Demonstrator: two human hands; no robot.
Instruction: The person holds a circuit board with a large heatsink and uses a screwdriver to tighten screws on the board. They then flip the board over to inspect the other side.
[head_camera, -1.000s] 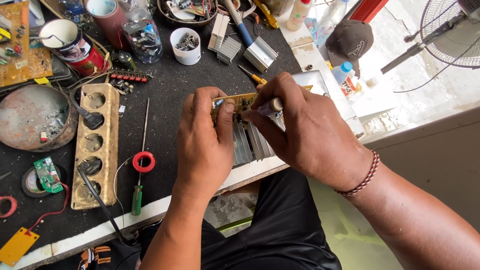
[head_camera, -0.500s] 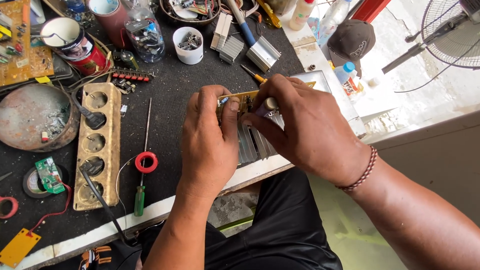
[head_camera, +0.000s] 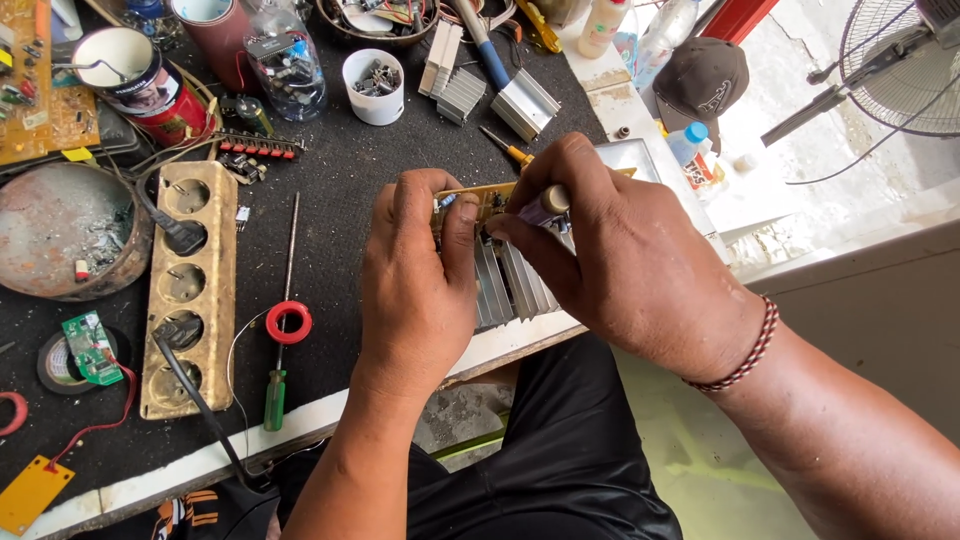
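A tan circuit board (head_camera: 478, 204) fixed to a finned metal heat sink (head_camera: 505, 282) stands on edge near the bench's front edge. My left hand (head_camera: 415, 290) grips the board's left end, thumb and fingers pinching its top. My right hand (head_camera: 625, 270) is closed around a pale cylindrical tool handle (head_camera: 545, 207) held against the board's upper edge. What the tool's tip touches is hidden behind my fingers.
A wooden multi-socket power strip (head_camera: 190, 290) with black plugs lies left. A green-handled screwdriver (head_camera: 280, 330) and red tape roll (head_camera: 288, 322) lie beside it. A rusty round pan (head_camera: 55, 230), cans, a white cup (head_camera: 373, 88) of parts and spare heat sinks (head_camera: 525, 103) crowd the back.
Both hands stay on the board. My right hand has shifted slightly, bringing the tool handle closer over the board's top edge.
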